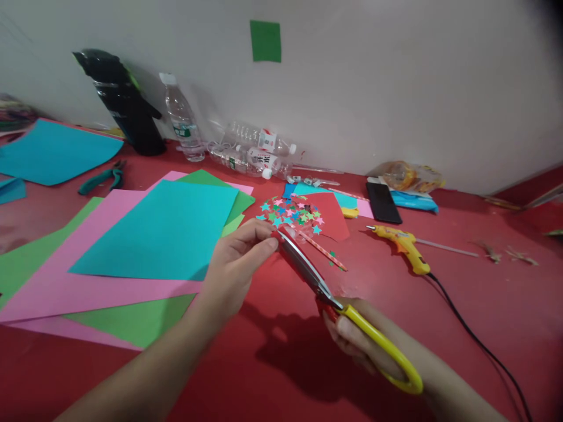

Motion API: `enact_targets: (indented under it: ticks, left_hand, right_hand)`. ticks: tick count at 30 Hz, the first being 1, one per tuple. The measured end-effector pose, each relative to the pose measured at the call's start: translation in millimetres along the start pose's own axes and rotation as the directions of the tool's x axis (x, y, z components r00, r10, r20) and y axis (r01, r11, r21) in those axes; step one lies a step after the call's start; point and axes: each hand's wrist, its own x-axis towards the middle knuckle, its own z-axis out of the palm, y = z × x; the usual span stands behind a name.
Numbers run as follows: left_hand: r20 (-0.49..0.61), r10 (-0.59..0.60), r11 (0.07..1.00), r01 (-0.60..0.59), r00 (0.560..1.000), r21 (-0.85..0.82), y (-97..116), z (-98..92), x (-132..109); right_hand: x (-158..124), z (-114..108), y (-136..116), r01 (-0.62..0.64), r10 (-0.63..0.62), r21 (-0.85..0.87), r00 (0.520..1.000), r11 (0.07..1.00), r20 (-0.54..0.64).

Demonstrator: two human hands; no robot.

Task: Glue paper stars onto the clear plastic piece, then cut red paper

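My left hand (pixel 235 261) is closed in a pinch on a small red piece of paper (pixel 275 235), mostly covered by thumb and forefinger. Right at those fingertips are the blade tips of the scissors (pixel 382 346), which have a yellow handle. My right hand (pixel 354 337) is wrapped round that handle, and the blades slant up to the left. Whether the blades are fully closed I cannot make out. Beyond the tips lies a pile of small paper stars (pixel 288 214) in several colours, partly over a red paper sheet (pixel 329 214). A patterned stick (pixel 323 249) lies beside the pile.
Coloured paper sheets (pixel 162 234) spread over the left of the red table. Pliers (pixel 103 179), a black bottle (pixel 127 105) and plastic bottles (pixel 182 120) stand or lie behind. To the right are a black phone (pixel 384 202) and a yellow glue gun (pixel 402 246) with its cord.
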Motion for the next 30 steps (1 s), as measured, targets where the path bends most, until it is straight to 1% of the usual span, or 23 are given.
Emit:
enact_targets:
  ticks: [2,6,11,17,19,23,30]
  left_hand:
    - [0.006,-0.004,0.999,0.004,1.000,-0.033,1,1.1,-1]
    - [0.008,-0.001,0.999,0.001,1.000,-0.037,1,2.4,-3]
    - [0.007,0.024,1.000,-0.023,1.000,-0.013,1,4.3,-4]
    - [0.024,0.033,0.999,-0.033,0.999,-0.012,-1,4.6,-5]
    - [0.030,0.030,1.000,-0.030,0.999,-0.005,-2,4.9,-5]
    - [0.013,0.026,1.000,-0.026,1.000,0.002,-2,5.7,-4]
    - [-0.009,0.017,1.000,-0.017,1.000,0.023,-6,5.9,-5]
  right_hand:
    - [0,-2,2,0.023,-0.023,0.004,1.000,1.000,0.022]
    - [0,-2,3,0.060,-0.060,0.007,0.998,0.998,0.019]
    - [1,1,3,0.035,-0.035,0.021,0.999,0.999,-0.003]
    - [1,-3,5,0.053,-0.052,-0.012,0.998,0.999,0.034]
    - [1,-3,6,0.043,-0.044,0.021,0.999,0.999,0.020]
    - [1,-1,7,-0.015,0.015,0.105,1.000,0.994,0.004]
    - [1,8,8,-0.019,0.022,0.080,0.999,0.997,-0.045]
